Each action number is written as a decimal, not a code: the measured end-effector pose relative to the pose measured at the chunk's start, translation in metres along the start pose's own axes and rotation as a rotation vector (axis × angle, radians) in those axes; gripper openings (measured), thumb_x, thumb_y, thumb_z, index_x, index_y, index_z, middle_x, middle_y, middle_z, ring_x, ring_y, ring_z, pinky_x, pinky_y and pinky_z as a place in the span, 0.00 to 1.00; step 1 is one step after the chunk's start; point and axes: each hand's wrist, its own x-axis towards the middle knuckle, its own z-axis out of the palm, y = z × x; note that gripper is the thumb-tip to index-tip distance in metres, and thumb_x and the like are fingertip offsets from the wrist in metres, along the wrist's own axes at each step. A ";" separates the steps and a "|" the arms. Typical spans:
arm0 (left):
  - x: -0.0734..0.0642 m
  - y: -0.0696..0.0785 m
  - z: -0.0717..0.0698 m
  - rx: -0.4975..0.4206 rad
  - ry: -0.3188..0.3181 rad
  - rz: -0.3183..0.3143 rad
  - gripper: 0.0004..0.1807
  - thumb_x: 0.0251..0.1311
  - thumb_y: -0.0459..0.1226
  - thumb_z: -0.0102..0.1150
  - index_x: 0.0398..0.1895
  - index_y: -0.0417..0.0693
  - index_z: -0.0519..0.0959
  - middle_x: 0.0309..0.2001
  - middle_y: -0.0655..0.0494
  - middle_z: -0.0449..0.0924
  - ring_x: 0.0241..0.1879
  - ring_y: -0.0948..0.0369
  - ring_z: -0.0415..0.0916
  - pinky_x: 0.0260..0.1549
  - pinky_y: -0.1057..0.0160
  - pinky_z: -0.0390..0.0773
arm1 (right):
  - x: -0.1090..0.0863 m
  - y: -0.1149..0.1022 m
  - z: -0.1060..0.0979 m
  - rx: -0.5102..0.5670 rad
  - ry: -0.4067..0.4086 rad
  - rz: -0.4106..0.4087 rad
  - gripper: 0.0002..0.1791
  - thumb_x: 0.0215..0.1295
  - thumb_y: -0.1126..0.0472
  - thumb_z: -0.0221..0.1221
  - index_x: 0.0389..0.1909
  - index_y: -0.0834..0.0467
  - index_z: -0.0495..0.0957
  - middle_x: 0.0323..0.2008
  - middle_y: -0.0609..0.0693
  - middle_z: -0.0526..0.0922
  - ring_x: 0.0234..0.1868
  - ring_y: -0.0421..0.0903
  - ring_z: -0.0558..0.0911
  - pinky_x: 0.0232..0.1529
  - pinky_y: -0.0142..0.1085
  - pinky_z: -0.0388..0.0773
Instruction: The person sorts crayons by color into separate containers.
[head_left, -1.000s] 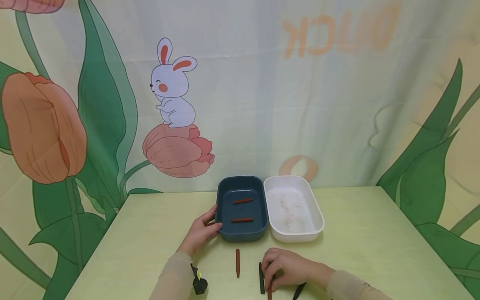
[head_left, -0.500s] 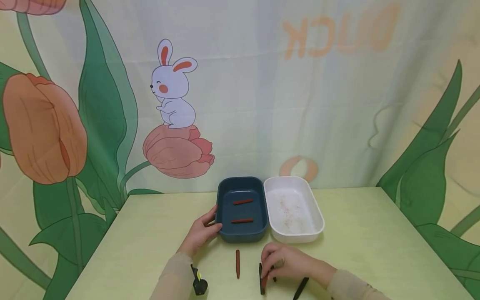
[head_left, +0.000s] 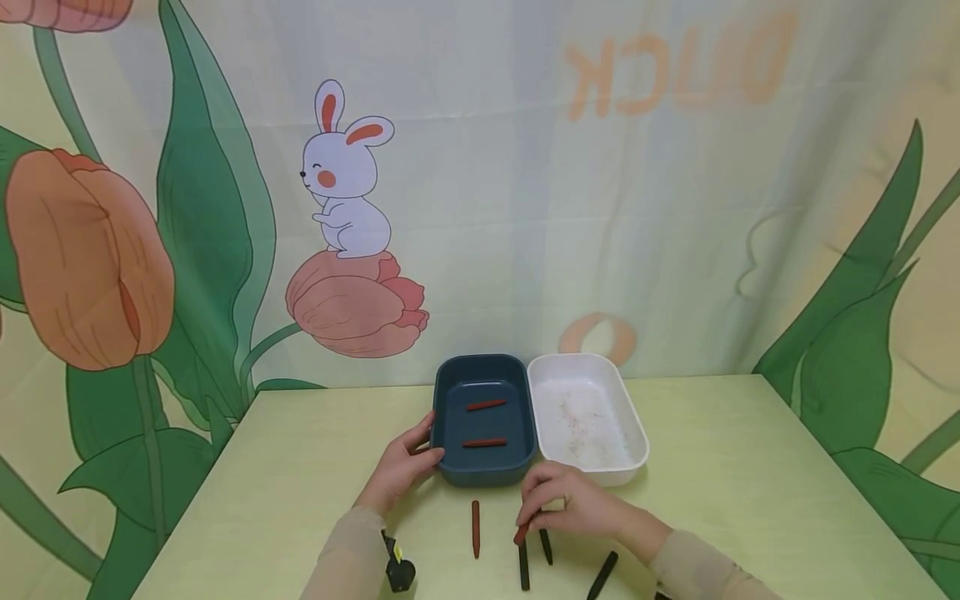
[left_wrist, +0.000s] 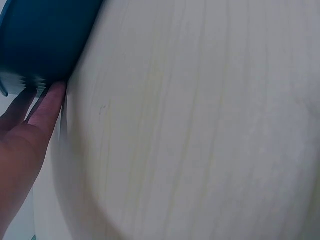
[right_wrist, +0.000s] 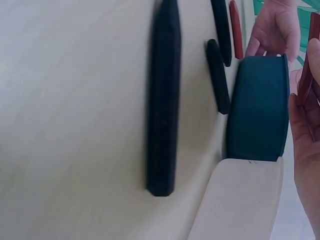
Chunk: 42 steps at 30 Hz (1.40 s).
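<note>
My right hand (head_left: 566,497) pinches a red-brown crayon (head_left: 521,534) between thumb and fingertips, above the table in front of the trays. The right wrist view also shows this crayon (right_wrist: 308,62) in the fingers. My left hand (head_left: 400,468) rests against the left side of the dark blue tray (head_left: 486,477), its thumb at the near left corner. In the left wrist view, extended fingers (left_wrist: 52,102) touch the tray's outer wall. Two red-brown crayons (head_left: 484,442) lie inside that tray. Another red-brown crayon (head_left: 476,529) lies on the table before it.
Black crayons lie under and beside the right hand: one upright in view (head_left: 524,568), a slanted one (head_left: 546,547), and another farther right (head_left: 602,575). A white tray (head_left: 637,446) with small reddish specks adjoins the blue one. Behind the table (head_left: 720,467) hangs a printed curtain (head_left: 487,208).
My right hand has lifted the red-brown crayon from among the black ones and moved it away from me, toward the trays. The left hand and both trays stay where they were.
</note>
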 end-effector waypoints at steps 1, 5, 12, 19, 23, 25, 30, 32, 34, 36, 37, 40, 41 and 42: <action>0.000 0.000 0.000 -0.004 0.000 0.000 0.38 0.66 0.29 0.58 0.77 0.54 0.59 0.75 0.40 0.55 0.68 0.43 0.63 0.55 0.55 0.76 | 0.001 0.001 0.000 -0.018 0.011 -0.015 0.12 0.49 0.67 0.74 0.35 0.53 0.88 0.39 0.48 0.80 0.42 0.45 0.79 0.47 0.33 0.77; 0.000 0.000 0.000 -0.003 -0.007 0.010 0.38 0.66 0.29 0.58 0.77 0.53 0.58 0.75 0.39 0.55 0.68 0.42 0.63 0.55 0.56 0.76 | 0.006 0.002 -0.002 -0.035 0.040 -0.027 0.13 0.49 0.68 0.74 0.36 0.53 0.88 0.39 0.47 0.80 0.42 0.43 0.78 0.46 0.33 0.78; 0.000 -0.001 0.000 0.000 -0.001 0.011 0.38 0.65 0.28 0.58 0.77 0.52 0.58 0.74 0.39 0.56 0.68 0.42 0.63 0.55 0.55 0.76 | 0.012 0.001 -0.002 0.004 0.065 0.063 0.11 0.52 0.68 0.72 0.38 0.54 0.88 0.39 0.47 0.80 0.41 0.43 0.78 0.43 0.33 0.79; 0.000 0.000 0.001 -0.015 -0.001 0.019 0.37 0.65 0.28 0.57 0.77 0.52 0.59 0.74 0.39 0.56 0.68 0.43 0.63 0.56 0.54 0.75 | 0.031 -0.021 -0.007 -0.058 0.140 0.079 0.13 0.44 0.76 0.72 0.33 0.61 0.86 0.34 0.54 0.78 0.35 0.48 0.77 0.37 0.31 0.77; 0.000 0.000 0.001 -0.010 -0.006 0.018 0.37 0.66 0.28 0.57 0.77 0.52 0.59 0.74 0.39 0.55 0.68 0.43 0.63 0.55 0.54 0.75 | 0.029 -0.007 -0.003 -0.094 0.169 0.086 0.13 0.45 0.74 0.73 0.33 0.60 0.87 0.35 0.53 0.79 0.36 0.48 0.78 0.39 0.31 0.76; 0.000 0.000 0.001 -0.007 -0.008 0.021 0.37 0.66 0.28 0.57 0.77 0.52 0.58 0.74 0.39 0.55 0.68 0.42 0.63 0.55 0.54 0.76 | 0.027 0.004 0.000 -0.108 0.177 0.101 0.13 0.47 0.72 0.73 0.34 0.58 0.88 0.36 0.51 0.79 0.37 0.47 0.78 0.39 0.31 0.76; 0.000 0.001 0.001 -0.005 -0.003 0.011 0.38 0.65 0.28 0.58 0.77 0.53 0.58 0.74 0.39 0.55 0.67 0.43 0.64 0.55 0.54 0.76 | 0.030 0.011 0.000 -0.118 0.185 0.145 0.11 0.53 0.67 0.71 0.38 0.53 0.88 0.37 0.45 0.79 0.39 0.42 0.77 0.39 0.33 0.77; 0.000 0.002 0.001 -0.008 0.007 0.001 0.38 0.64 0.28 0.59 0.77 0.54 0.59 0.74 0.40 0.56 0.67 0.44 0.64 0.55 0.54 0.76 | 0.033 0.012 -0.001 -0.118 0.193 0.159 0.10 0.55 0.65 0.70 0.39 0.52 0.88 0.38 0.43 0.79 0.39 0.41 0.77 0.38 0.34 0.77; -0.001 0.002 0.002 -0.002 0.008 0.004 0.38 0.64 0.28 0.59 0.77 0.53 0.60 0.74 0.39 0.56 0.67 0.43 0.64 0.55 0.54 0.76 | 0.036 0.013 -0.002 -0.124 0.202 0.181 0.10 0.55 0.64 0.70 0.39 0.51 0.88 0.37 0.43 0.79 0.38 0.40 0.77 0.38 0.34 0.77; -0.001 0.002 0.002 0.003 0.009 0.004 0.38 0.64 0.28 0.59 0.77 0.53 0.60 0.74 0.39 0.56 0.67 0.43 0.64 0.55 0.54 0.76 | 0.039 0.014 -0.002 -0.129 0.209 0.212 0.10 0.56 0.64 0.70 0.39 0.51 0.88 0.37 0.42 0.79 0.38 0.40 0.77 0.37 0.36 0.77; -0.001 0.002 0.002 0.005 0.008 0.004 0.38 0.64 0.28 0.59 0.77 0.53 0.59 0.74 0.39 0.56 0.67 0.42 0.64 0.55 0.54 0.76 | 0.041 0.014 -0.003 -0.131 0.212 0.233 0.10 0.56 0.64 0.70 0.39 0.51 0.88 0.37 0.42 0.79 0.38 0.40 0.77 0.37 0.36 0.77; -0.001 0.002 0.002 0.017 0.002 0.011 0.38 0.65 0.29 0.58 0.77 0.52 0.59 0.74 0.37 0.55 0.67 0.41 0.64 0.55 0.54 0.77 | 0.046 0.015 -0.004 -0.135 0.218 0.295 0.10 0.56 0.64 0.70 0.40 0.51 0.88 0.37 0.42 0.79 0.38 0.40 0.77 0.38 0.38 0.77; -0.001 0.002 0.002 0.013 0.005 0.006 0.38 0.65 0.29 0.58 0.77 0.53 0.59 0.74 0.38 0.56 0.67 0.42 0.64 0.55 0.54 0.76 | 0.048 0.015 -0.004 -0.133 0.220 0.317 0.10 0.57 0.63 0.70 0.40 0.50 0.88 0.37 0.42 0.79 0.38 0.40 0.77 0.38 0.38 0.77; -0.001 0.002 0.002 0.012 0.005 0.006 0.38 0.65 0.29 0.58 0.77 0.53 0.59 0.74 0.38 0.55 0.67 0.42 0.63 0.55 0.54 0.76 | 0.049 0.016 -0.004 -0.134 0.222 0.335 0.10 0.57 0.63 0.70 0.40 0.50 0.88 0.37 0.42 0.79 0.39 0.40 0.77 0.39 0.38 0.78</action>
